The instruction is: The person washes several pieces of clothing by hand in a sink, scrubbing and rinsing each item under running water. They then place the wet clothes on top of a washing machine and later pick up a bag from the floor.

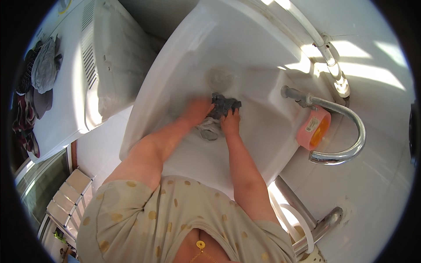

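In the white sink basin (197, 62) a dark grey cloth (223, 104) lies bunched between my hands. My left hand (198, 110), blurred by motion, is at the cloth's left edge; whether its fingers grip it is unclear. My right hand (231, 121) has its fingertips on the lower right edge of the cloth and holds it there. Below the dark cloth sits a light grey, wet-looking cloth (209, 129), partly under my left hand. A round drain area (220, 79) shows above them in the basin.
A curved chrome faucet (360, 131) juts out at the right, beside a pink container (306, 131) with something orange inside. White pipes (310, 26) run along the wall. Left of the basin, a white appliance (65, 95) bears several garments (44, 69). A folding rack (69, 200) stands at lower left.
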`<state>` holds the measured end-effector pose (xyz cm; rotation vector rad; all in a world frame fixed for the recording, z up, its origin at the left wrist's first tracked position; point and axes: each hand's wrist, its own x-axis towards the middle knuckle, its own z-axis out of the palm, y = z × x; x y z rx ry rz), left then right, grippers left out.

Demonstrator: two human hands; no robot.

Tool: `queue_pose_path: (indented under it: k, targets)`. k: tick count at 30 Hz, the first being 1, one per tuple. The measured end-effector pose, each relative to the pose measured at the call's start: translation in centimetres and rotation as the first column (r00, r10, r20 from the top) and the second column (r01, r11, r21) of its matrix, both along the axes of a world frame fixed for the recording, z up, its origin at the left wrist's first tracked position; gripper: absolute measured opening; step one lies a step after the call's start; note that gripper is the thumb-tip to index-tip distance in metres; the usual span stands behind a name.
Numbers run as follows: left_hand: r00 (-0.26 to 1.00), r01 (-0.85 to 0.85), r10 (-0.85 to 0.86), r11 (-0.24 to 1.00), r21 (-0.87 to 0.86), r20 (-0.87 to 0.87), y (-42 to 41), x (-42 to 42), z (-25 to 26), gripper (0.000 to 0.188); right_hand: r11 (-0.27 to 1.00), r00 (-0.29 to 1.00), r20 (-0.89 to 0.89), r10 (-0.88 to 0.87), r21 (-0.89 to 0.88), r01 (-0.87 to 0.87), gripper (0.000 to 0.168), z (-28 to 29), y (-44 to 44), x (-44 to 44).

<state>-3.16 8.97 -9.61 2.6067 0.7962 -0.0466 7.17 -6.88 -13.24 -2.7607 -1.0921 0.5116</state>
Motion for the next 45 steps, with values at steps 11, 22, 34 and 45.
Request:
queue_pose_path:
  k: [11, 22, 34, 45]
  targets:
    - [0.957, -0.259, 0.287, 0.906, -0.334, 0.037, 2.8, -3.3, -0.4, 0.014, 0.118, 0.255, -0.882, -0.397, 0.227, 0.967, 0.038, 13.3, -0.7, 6.3]
    - [0.941, 0.17, -0.119, 0.976, -0.137, 0.317, 8.9, 1.6, 18.5, 0.016, -0.212, 0.401, -0.901, -0.168, 0.43, 0.878, 0.043, 14.3, -3.5, 8.2]
    - [0.963, -0.168, 0.171, 0.985, -0.032, 0.209, 0.2, -3.2, -1.2, 0.026, 0.912, 0.862, -0.38, -0.335, 0.097, 0.397, 0.06, 1.5, -4.1, -1.1]
    - [0.977, -0.125, -0.014, 0.772, -0.623, -0.213, 3.3, -2.2, 6.8, 0.033, 0.976, 0.751, -0.644, -0.146, 0.03, 0.215, 0.04, 9.9, -1.2, -0.5]
